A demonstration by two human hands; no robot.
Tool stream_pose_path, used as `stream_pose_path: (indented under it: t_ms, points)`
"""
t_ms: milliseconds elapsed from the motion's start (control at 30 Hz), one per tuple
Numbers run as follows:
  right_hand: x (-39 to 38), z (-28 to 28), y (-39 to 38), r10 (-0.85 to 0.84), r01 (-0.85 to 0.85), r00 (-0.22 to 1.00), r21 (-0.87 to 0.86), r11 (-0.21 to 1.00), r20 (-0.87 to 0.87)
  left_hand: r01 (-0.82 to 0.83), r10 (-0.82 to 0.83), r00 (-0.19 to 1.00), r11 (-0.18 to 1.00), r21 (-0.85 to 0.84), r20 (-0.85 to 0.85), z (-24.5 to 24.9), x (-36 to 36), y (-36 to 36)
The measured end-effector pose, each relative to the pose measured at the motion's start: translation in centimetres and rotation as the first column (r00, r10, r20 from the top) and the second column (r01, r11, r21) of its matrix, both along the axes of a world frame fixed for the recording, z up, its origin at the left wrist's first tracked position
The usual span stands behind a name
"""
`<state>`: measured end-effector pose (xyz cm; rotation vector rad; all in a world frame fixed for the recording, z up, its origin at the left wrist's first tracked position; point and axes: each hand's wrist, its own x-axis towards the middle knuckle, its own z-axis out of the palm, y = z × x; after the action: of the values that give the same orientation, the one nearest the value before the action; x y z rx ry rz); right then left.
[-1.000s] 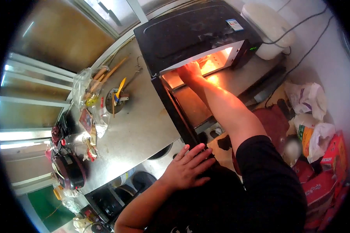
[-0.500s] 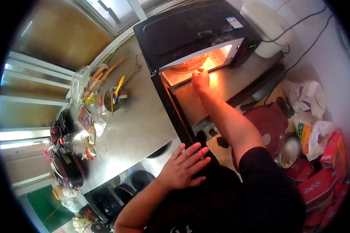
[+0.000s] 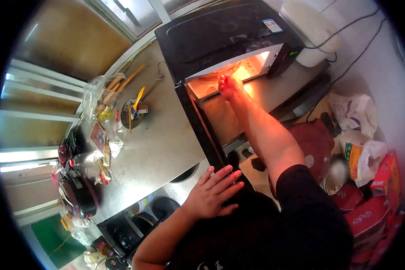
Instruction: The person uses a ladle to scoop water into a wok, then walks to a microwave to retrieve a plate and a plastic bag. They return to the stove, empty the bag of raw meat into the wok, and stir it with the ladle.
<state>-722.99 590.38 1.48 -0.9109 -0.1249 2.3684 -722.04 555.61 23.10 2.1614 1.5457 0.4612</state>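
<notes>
A black microwave oven (image 3: 216,36) stands with its door open and its inside lit orange. My right hand (image 3: 230,87) is at the mouth of the oven, fingers curled in. What they hold, if anything, I cannot make out. Just behind the fingers, a round dish-like shape (image 3: 225,71) shows in the glow, partly hidden by the oven's top edge. The dark oven door (image 3: 200,121) swings out towards me. My left hand (image 3: 213,193) lies by the door's near end with its fingers spread, holding nothing.
On the metal counter (image 3: 162,144) at left are a yellow-handled brush (image 3: 138,98), a plastic bag (image 3: 92,96) of wooden sticks and a dark rice cooker (image 3: 78,198). A white container (image 3: 308,36) stands right of the oven. Bags and red boxes (image 3: 366,216) crowd the lower right.
My right hand has turned over and shifted slightly left at the oven opening, so its curled fingertips now show. My left hand has stayed in place.
</notes>
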Motion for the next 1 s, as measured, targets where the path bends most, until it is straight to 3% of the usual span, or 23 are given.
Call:
stream_pose_path:
  t_ms: [67, 200, 267, 300, 367, 400, 467, 500, 567, 600, 700, 733, 800, 867, 933, 1000]
  points:
    - [-0.5, 0.3, 0.3, -0.010, 0.012, 1.000, -0.076, 0.997, 0.026, 0.000, 0.000, 1.000, 1.000, -0.002, 0.001, 0.0, 0.0, 0.1]
    - [-0.1, 0.0, 0.8, 0.025, -0.027, 0.999, -0.046, 0.999, -0.036, -0.001, 0.001, 1.000, 1.000, -0.006, 0.005, 0.0, 0.0, 0.2]
    - [0.4, 1.1, 1.0, 0.136, -0.125, 0.975, -0.071, 0.990, 0.174, -0.001, 0.001, 1.000, 1.000, -0.007, 0.005, -0.1, 0.1, 0.2]
    - [0.7, 1.6, 0.7, 0.135, -0.124, 0.975, -0.071, 0.990, 0.174, -0.003, 0.003, 1.000, 1.000, -0.006, 0.002, -0.1, 0.1, 0.1]
    - [1.5, 2.2, -0.2, 0.069, -0.234, 0.803, 0.207, 0.950, 0.591, -0.012, 0.012, 1.000, 1.000, 0.000, 0.007, 0.0, 0.1, 0.2]
    - [1.6, 2.6, -0.3, 0.070, -0.236, 0.804, 0.209, 0.949, 0.591, -0.022, 0.022, 1.000, 1.000, 0.005, 0.011, 0.1, 0.1, 0.2]
    - [2.1, 2.8, -0.1, -0.077, -0.263, 0.679, 0.339, 0.903, 0.730, -0.022, 0.021, 1.000, 1.000, 0.007, 0.008, 0.2, 0.1, 0.2]
    - [2.0, 1.8, 0.0, -0.076, -0.263, 0.679, 0.339, 0.903, 0.730, -0.020, 0.020, 1.000, 1.000, 0.008, 0.006, 0.2, 0.1, 0.2]
    - [1.6, -1.2, 0.9, -0.388, -0.091, 0.748, 0.662, 0.744, 0.538, -0.018, 0.018, 1.000, 1.000, 0.000, 0.010, 0.2, 0.1, 0.3]
    - [1.4, -1.7, 2.1, -0.386, -0.091, 0.750, 0.662, 0.744, 0.537, -0.017, 0.017, 1.000, 1.000, -0.009, 0.012, 0.2, 0.1, 0.3]
    - [1.2, -1.6, 4.8, -0.306, -0.446, 0.477, 0.527, 0.723, 0.824, -0.014, 0.014, 1.000, 1.000, -0.014, 0.010, 0.0, 0.0, 0.1]
    - [1.2, -1.6, 4.8, -0.304, -0.448, 0.478, 0.526, 0.723, 0.824, -0.017, 0.017, 1.000, 1.000, -0.016, 0.010, 0.0, 0.0, 0.1]
    - [1.3, -1.3, 4.9, -0.252, -0.178, 0.606, 0.438, 0.881, 0.754, -0.019, 0.019, 1.000, 1.000, -0.009, 0.009, 0.1, 0.0, 0.1]
    - [1.7, 0.5, 4.1, -0.171, -0.201, 0.635, 0.375, 0.905, 0.753, -0.018, 0.018, 1.000, 1.000, -0.008, 0.005, 0.3, 0.0, 0.1]
    - [1.8, 1.9, 2.1, -0.184, -0.186, 0.731, 0.451, 0.873, 0.657, -0.017, 0.017, 1.000, 1.000, -0.008, 0.001, 0.2, -0.1, 0.0]
    - [1.6, -0.3, 2.8, -0.151, -0.261, 0.708, 0.455, 0.851, 0.690, 0.007, -0.007, 1.000, 1.000, -0.003, -0.003, -0.3, -0.2, -0.2]
